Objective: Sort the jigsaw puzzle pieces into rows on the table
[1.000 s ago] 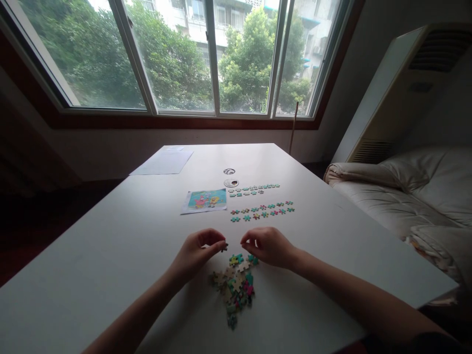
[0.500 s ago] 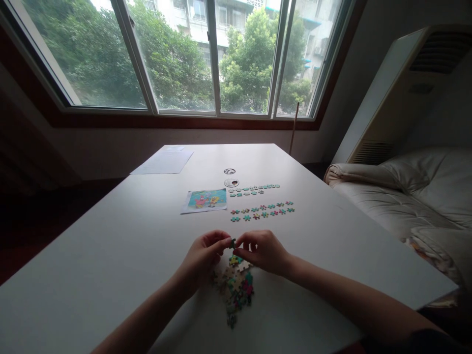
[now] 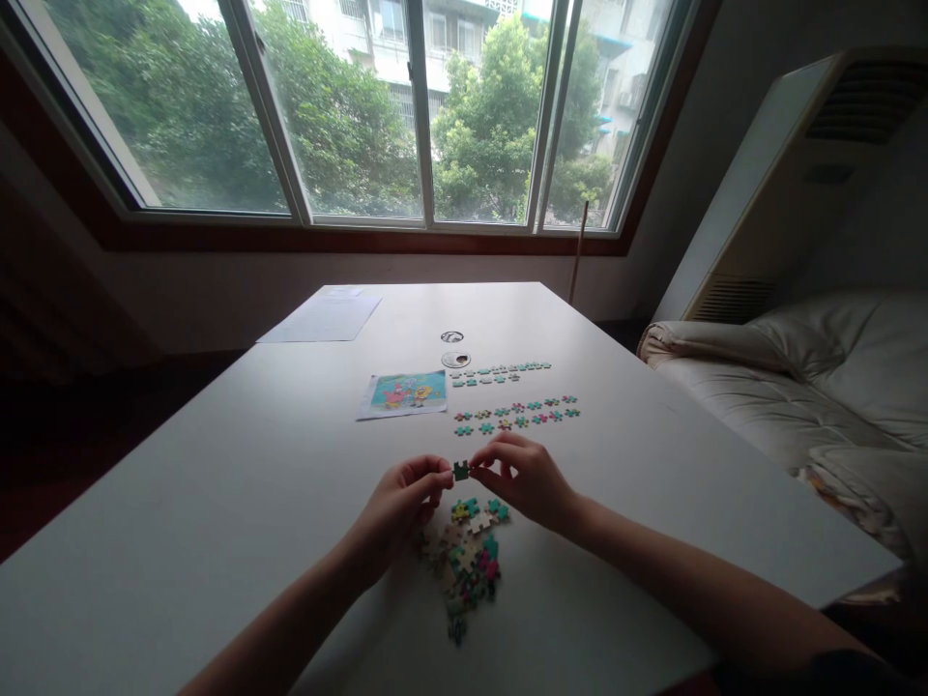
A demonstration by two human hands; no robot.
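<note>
A dark green puzzle piece (image 3: 461, 471) is held up above the white table, between my two hands. My left hand (image 3: 407, 493) pinches its left edge between thumb and forefinger. On the other side, my right hand (image 3: 523, 480) has its fingertips at the piece's right edge. Below them lies a loose pile of puzzle pieces (image 3: 468, 565), some face up in green, yellow and pink, others showing plain tan backs. Beyond my hands, colourful puzzle pieces (image 3: 520, 422) lie in two rows. Farther back are two more rows of mostly pale green pieces (image 3: 500, 373).
A printed cartoon picture (image 3: 406, 394) lies left of the rows. Two small round objects (image 3: 456, 360) sit behind it on the white table (image 3: 217, 474). Papers (image 3: 319, 317) rest at the far left corner. A sofa (image 3: 768, 377) stands to the right.
My right hand has risen slightly and its fingers have shifted to the piece's right edge. More of the puzzle piece and the pile below now shows. My left hand has barely moved.
</note>
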